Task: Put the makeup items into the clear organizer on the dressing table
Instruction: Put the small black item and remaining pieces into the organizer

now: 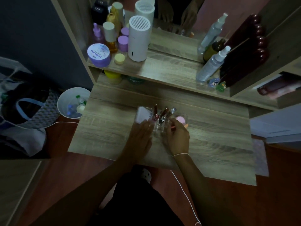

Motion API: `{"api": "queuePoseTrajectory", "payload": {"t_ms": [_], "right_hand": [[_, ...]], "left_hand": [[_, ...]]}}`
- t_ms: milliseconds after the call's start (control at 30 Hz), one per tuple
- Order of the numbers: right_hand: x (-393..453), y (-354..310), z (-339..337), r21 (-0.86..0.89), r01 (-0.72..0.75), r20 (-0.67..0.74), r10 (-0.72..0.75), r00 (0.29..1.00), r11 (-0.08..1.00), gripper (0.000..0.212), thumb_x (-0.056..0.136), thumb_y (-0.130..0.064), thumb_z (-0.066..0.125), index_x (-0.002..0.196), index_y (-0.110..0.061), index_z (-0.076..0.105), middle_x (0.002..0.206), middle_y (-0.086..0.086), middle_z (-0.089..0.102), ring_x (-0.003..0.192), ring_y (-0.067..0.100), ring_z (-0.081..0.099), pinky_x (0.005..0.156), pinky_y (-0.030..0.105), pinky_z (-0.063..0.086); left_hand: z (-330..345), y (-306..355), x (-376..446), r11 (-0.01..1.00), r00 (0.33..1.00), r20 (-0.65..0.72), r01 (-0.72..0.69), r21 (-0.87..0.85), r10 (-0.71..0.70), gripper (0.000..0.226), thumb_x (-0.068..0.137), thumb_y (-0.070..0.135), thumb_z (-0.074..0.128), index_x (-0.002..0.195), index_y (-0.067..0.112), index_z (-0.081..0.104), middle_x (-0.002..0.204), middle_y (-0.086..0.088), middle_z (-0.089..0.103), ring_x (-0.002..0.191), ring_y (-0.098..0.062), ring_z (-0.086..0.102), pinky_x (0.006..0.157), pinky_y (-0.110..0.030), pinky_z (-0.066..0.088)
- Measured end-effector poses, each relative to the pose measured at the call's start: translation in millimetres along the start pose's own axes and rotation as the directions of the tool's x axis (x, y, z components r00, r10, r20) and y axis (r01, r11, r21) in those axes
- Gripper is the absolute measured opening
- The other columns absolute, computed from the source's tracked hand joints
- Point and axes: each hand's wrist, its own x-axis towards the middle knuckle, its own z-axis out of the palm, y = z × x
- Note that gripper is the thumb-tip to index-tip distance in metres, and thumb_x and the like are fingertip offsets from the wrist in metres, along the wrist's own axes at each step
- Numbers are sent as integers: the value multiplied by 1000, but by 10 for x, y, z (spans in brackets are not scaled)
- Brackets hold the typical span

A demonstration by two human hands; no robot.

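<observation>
Loading organizer (161, 123): right hand (176, 137) pinches pink stick (173, 127), left hand (140, 136) flat, steadying at nine o'clock. Next, probably: drop stick into free slot.

Mid-frame on the dressing table (203, 144), both hands meet the clear organizer (160, 126): left hand (141, 136) flat, right hand (177, 136) pinching a thin pink stick (173, 127).

Organizer (160, 123): I see it mid-surface (211, 144); tubes (164, 113) upright in it; box (143, 115) in its left end
Hands: left hand (140, 137) and right hand (177, 137) at its near side
Bin (71, 103): on floor, left of surface
Shelf (162, 69): behind, above surface; jars left, spray bottle (211, 64) right
</observation>
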Motion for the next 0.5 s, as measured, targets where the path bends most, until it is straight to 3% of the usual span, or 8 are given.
{"api": "queuePoseTrajectory", "payload": {"t_ms": [133,200,333,433,500], "right_hand": [[-87,-7,-39,25,68,-39,-67,997,997,16,88,-7,59,101,-12,67,93,13,73,77,29,69,66,25,47],[-127,0,-45,33,102,-53,-100,994,994,17,87,-3,60,102,-9,67,98,14,72,82,31,68,69,26,47],[-162,26,-93,24,170,-118,-166,979,985,23,87,-5,58,109,-10,65,112,12,69,103,24,62,84,14,37],[-127,104,-149,-52,203,-92,-207,974,978,32,93,-19,48,121,-7,59,131,14,60,130,22,47,111,29,31],[-106,173,-175,-119,174,-53,-182,982,977,41,93,-18,51,132,-5,51,143,15,48,140,29,34,117,45,25]], "left_hand": [[-243,14,385,994,990,-90,103,-24,-105,50,91,23,38,135,1,43,141,-23,45,130,-34,42,108,-60,26],[-301,17,550,991,989,-65,133,-19,-134,52,91,27,36,137,1,40,143,-23,43,130,-37,42,107,-62,23],[-308,-5,696,991,991,18,130,44,-131,56,95,36,31,140,4,37,146,-19,40,133,-33,40,109,-61,19],[-276,-15,702,990,994,36,103,93,-107,54,95,37,38,139,4,39,144,-18,43,131,-32,42,110,-61,19],[-265,-14,700,990,994,44,95,107,-101,53,95,36,37,137,3,42,142,-18,46,129,-32,45,109,-62,22]]}}
